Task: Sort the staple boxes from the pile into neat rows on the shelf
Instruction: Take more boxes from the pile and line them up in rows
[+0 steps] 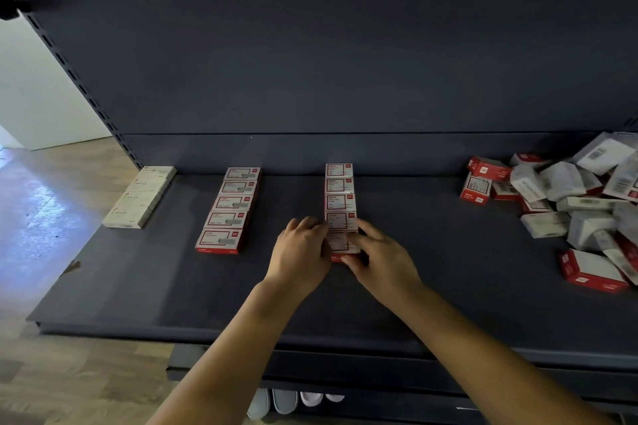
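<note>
Landmark: middle red row (340, 197) on shelf (448, 286). Far left of it, beige row (139, 197); nearer left, left red row (229, 210), both tidy. At its near end, left hand (300, 252) and right hand (381, 259) pinch the front box (340, 245) from both sides, fingers curled on its edges. Well right, the pile (566, 203) waits, loose. Risk: uneven squeeze skews this box or nudges the one touching behind, bending the row; pile boxes overhanging the shelf's right part could slip.
</note>
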Tool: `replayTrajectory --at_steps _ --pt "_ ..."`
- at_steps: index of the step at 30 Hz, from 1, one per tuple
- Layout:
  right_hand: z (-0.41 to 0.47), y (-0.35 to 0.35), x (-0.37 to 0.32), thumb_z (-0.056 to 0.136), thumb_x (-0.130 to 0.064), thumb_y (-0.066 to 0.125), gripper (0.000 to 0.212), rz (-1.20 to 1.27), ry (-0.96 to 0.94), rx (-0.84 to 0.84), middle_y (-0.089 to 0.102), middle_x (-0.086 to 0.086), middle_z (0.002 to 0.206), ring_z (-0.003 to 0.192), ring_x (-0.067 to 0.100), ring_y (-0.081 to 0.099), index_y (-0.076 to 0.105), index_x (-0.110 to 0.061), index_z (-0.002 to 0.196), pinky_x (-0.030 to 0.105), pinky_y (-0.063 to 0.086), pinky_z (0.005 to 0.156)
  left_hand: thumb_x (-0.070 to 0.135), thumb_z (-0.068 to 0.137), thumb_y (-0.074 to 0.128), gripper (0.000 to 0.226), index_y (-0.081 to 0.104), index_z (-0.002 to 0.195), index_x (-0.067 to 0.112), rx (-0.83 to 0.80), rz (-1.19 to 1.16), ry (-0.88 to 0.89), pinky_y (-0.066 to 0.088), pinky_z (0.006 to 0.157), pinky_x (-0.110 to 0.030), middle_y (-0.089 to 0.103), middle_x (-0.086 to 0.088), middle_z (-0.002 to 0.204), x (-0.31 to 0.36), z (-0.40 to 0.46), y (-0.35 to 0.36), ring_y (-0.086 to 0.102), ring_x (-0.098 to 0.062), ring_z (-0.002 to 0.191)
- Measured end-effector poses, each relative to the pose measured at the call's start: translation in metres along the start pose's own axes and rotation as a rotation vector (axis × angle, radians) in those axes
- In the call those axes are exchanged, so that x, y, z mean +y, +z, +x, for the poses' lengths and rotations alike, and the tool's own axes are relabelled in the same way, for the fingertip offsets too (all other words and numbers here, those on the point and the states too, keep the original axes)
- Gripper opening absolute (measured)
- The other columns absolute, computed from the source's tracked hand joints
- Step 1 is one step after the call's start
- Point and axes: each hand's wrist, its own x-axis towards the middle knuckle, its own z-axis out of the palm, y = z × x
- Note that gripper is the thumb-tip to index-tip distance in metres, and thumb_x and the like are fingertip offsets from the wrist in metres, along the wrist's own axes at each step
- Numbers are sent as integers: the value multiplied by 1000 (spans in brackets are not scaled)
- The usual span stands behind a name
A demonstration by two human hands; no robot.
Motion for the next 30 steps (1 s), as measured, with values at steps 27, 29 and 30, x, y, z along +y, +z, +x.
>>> replayTrajectory --at_steps 27,29,30 --pt "-86 -165 161 75 -24 67 54 -632 87 -165 47 9 132 129 30 35 55 -13 126 38 29 103 14 89 48 34 62 119 9 -127 -32 475 41 93 -38 62 -10 115 206 37 94 53 -31 109" --pt "-83 -171 162 82 -30 59 52 -772 142 -297 42 8 136 132 28 27 48 -17 131 41 20 108 14 91 47 35 59 124 11 -133 -30 480 37 97 -36 58 -9 121 213 39 99 49 -29 115" --pt "-82 -172 163 84 -29 57 50 -810 158 -337 42 9 135 131 28 27 47 -16 131 42 18 109 15 92 46 36 57 126 13 -141 -17 485 36 98 -35 57 -7 123 214 39 101 47 -27 117"
